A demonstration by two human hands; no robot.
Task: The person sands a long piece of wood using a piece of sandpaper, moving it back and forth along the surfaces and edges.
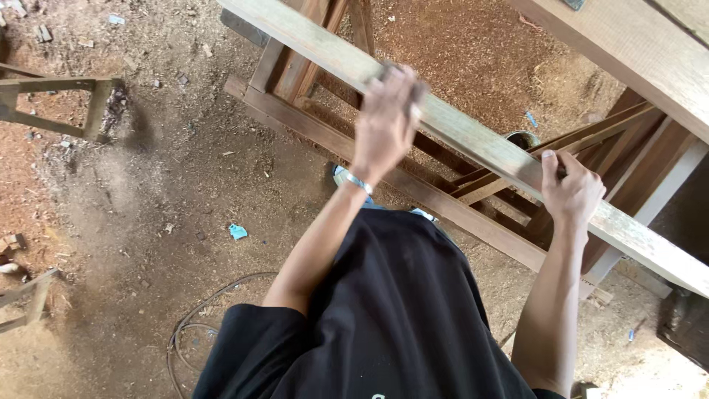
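Observation:
A long pale wooden plank point(473, 140) runs diagonally from the top middle to the right edge, above a brown wooden frame point(310, 122). My left hand point(385, 122) grips the plank's near edge at mid-length, a silver bracelet on the wrist. My right hand point(567, 191) is closed on the same plank further to the right, thumb on top. My black shirt fills the bottom of the view.
The dirt floor point(148, 207) is strewn with sawdust and wood chips. A small wooden frame point(66, 103) lies at the upper left. A cable point(196, 318) loops near my body. A wide beam point(628, 52) crosses the top right. A blue scrap point(237, 232) lies on the ground.

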